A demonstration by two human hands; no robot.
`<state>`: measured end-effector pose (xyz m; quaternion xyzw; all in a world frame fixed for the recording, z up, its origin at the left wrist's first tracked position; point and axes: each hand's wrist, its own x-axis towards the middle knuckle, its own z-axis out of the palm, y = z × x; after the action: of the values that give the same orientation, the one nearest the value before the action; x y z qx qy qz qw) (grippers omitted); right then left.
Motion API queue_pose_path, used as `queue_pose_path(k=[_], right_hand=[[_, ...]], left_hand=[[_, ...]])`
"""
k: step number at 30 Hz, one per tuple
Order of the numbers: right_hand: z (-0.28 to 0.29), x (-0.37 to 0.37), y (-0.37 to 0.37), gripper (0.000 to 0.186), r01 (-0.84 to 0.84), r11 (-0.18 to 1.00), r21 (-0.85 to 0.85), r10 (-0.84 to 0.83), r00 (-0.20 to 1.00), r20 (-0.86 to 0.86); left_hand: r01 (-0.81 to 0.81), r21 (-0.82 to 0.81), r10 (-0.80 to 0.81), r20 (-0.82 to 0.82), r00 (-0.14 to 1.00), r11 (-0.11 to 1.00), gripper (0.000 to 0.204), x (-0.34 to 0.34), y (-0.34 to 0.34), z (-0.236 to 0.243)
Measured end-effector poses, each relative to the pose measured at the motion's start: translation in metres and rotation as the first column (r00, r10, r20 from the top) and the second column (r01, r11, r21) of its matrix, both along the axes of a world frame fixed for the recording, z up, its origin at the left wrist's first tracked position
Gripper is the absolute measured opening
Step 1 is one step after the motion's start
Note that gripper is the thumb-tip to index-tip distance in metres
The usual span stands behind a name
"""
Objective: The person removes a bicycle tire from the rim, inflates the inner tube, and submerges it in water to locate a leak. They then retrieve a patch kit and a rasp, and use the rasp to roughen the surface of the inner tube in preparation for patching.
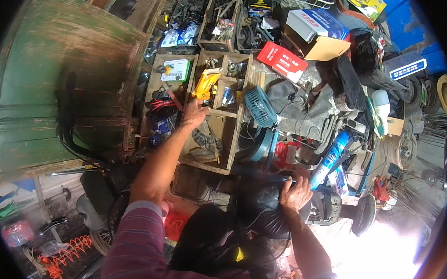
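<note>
My left hand [194, 114] holds a yellow package [207, 81] over a divided wooden box [243, 74], whose compartments hold small metal parts and other items. A white and green flat box [175, 70] lies in the neighbouring box, left of that hand. My right hand [294, 195] has its fingers curled over a dark edge beside a black covered bulge [250, 207]; exactly what it grips is unclear. A blue cylindrical tube [330, 159] lies just beyond its fingertips.
A blue fan [260, 105], a red box [282, 61], an open carton [316, 40] and a white bulb [381, 105] crowd the back and right. A worn green wooden panel [42, 87] fills the left. An orange coiled hose [68, 253] lies at lower left.
</note>
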<state>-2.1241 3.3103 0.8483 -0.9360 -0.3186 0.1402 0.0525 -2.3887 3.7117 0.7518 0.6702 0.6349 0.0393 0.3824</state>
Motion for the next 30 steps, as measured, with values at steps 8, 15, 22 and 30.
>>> queue_pose_path(k=[8, 15, 22, 30], right_hand=[[-0.010, 0.001, -0.002, 0.041, -0.070, 0.997, -0.016, 0.071, 0.996, 0.056], [-0.018, 0.003, -0.003, 0.031, -0.031, 0.999, -0.041, 0.032, 0.999, 0.006], [-0.016, 0.002, -0.002, 0.024, -0.043, 0.999, -0.025, 0.044, 0.999, 0.005], [-0.015, 0.002, 0.000, 0.025, -0.043, 0.997, -0.071, 0.044, 0.999, 0.013]], left_hand=[[-0.118, 0.042, 0.117, 0.023, 0.993, 0.992, 0.055, -0.021, 0.008, -0.018], [-0.143, 0.219, 0.137, 0.041, 0.990, 0.965, 0.072, 0.012, 0.075, -0.047], [-0.031, 0.249, 0.053, -0.083, 0.995, 0.968, 0.041, 0.026, 0.079, -0.057], [-0.038, 0.489, -0.179, 0.389, 0.904, 0.871, 0.028, 0.009, 0.031, -0.033]])
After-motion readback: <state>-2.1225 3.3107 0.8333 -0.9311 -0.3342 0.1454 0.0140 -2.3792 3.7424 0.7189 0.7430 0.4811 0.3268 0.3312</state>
